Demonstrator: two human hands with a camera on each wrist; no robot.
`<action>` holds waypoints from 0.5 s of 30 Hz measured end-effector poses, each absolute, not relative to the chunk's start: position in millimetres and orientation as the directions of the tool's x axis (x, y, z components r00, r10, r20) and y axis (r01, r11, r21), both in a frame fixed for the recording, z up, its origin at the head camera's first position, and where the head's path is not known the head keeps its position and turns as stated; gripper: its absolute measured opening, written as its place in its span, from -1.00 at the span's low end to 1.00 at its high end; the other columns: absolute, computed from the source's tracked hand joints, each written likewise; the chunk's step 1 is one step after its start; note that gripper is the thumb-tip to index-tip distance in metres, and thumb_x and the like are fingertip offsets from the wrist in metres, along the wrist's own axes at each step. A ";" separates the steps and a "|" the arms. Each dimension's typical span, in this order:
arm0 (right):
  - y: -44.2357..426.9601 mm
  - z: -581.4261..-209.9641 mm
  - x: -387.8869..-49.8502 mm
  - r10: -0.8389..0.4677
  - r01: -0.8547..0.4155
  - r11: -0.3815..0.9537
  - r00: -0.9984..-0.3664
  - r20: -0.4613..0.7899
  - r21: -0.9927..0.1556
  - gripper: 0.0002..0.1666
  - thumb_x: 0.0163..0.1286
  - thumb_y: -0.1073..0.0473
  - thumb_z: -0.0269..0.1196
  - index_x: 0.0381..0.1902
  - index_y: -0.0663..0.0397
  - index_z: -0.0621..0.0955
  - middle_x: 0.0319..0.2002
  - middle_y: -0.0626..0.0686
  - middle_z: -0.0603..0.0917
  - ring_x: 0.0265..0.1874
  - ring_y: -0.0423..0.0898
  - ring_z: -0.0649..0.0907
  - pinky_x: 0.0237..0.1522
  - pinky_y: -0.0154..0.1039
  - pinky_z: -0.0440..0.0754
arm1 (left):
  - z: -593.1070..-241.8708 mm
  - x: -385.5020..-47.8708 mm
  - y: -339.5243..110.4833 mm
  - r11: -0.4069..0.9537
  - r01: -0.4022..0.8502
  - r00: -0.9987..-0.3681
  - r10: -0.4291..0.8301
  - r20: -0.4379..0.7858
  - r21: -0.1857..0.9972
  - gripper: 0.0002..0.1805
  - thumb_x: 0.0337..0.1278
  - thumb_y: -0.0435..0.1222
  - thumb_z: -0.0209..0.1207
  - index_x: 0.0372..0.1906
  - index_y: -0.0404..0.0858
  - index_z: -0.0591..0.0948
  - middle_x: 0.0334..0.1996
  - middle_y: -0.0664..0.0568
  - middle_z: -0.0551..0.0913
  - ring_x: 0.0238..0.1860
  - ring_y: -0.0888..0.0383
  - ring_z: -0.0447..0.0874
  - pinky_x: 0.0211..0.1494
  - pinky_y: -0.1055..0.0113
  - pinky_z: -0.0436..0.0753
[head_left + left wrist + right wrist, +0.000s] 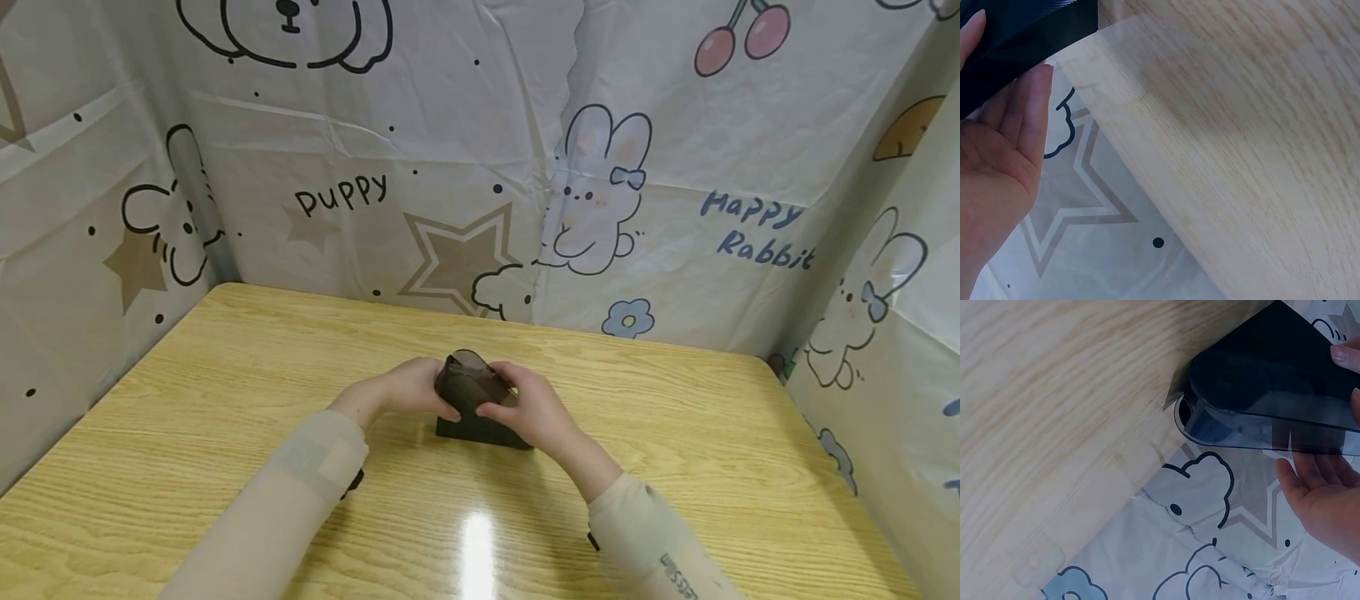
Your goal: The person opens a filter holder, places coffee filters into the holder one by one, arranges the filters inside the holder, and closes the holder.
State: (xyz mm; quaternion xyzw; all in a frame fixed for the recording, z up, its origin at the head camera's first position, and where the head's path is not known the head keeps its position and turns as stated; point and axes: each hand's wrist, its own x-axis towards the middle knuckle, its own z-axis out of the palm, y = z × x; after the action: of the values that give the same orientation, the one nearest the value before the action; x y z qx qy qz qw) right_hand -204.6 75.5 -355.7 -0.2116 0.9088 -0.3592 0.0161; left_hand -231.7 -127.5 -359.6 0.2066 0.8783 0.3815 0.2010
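A black box [480,429] with a smoky see-through cover [474,377] stands on the table between both hands. My left hand [411,387] grips its left side, thumb on the near face. On the other side my right hand [536,407] holds it between thumb and fingers. In the right wrist view the cover [1241,428] has a rounded end, and fingers of the right hand [1329,500] lie along its edge. The left wrist view catches only part of the box [1035,47], above the left hand [1007,144]. What is inside the box cannot be made out.
The wood-grain table [262,358] spreads around the box on all sides. A white cloth [450,117] printed with cartoon animals, stars and words hangs behind it and along both sides. Light glares off the table's near part.
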 end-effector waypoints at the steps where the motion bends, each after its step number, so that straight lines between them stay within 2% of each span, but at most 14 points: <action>1: 75.0 -355.5 -204.1 -0.396 -0.371 0.656 -0.910 0.119 -0.658 -0.37 0.12 0.14 0.39 0.16 0.16 0.49 0.05 0.11 0.62 0.02 0.00 0.60 0.07 -0.06 0.53 | -359.6 -231.7 -127.7 0.622 0.212 -0.833 0.518 -0.193 0.754 -0.60 -0.12 -0.31 0.38 -0.07 -0.23 0.60 -0.17 0.03 0.68 -0.20 0.20 0.61 0.02 0.22 0.55; 10: 74.1 -358.7 -204.6 -0.425 -0.387 0.676 -0.900 0.098 -0.626 -0.36 0.17 0.12 0.36 0.20 0.15 0.46 0.09 0.12 0.59 0.02 0.00 0.59 0.04 -0.08 0.54 | -358.4 -230.2 -129.3 0.607 0.231 -0.829 0.531 -0.172 0.761 -0.57 -0.10 -0.33 0.36 -0.02 -0.25 0.59 -0.15 0.01 0.68 -0.18 0.19 0.61 0.04 0.21 0.54; 15: 77.0 -360.3 -201.7 -0.435 -0.421 0.753 -0.895 0.098 -0.506 -0.32 0.22 0.07 0.30 0.25 0.20 0.41 0.10 0.19 0.57 0.03 0.06 0.59 0.03 -0.05 0.55 | -360.5 -229.7 -125.9 0.618 0.290 -0.826 0.547 -0.135 0.730 -0.52 -0.06 -0.30 0.35 0.05 -0.25 0.54 -0.06 -0.01 0.66 -0.07 0.14 0.61 0.09 0.19 0.53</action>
State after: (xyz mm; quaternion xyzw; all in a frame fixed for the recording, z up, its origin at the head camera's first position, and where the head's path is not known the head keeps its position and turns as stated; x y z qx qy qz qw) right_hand -201.7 77.0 -360.3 -0.2286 0.9361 -0.2669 0.0128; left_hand -229.7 -125.9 -360.5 0.2372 0.8824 0.3667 0.1750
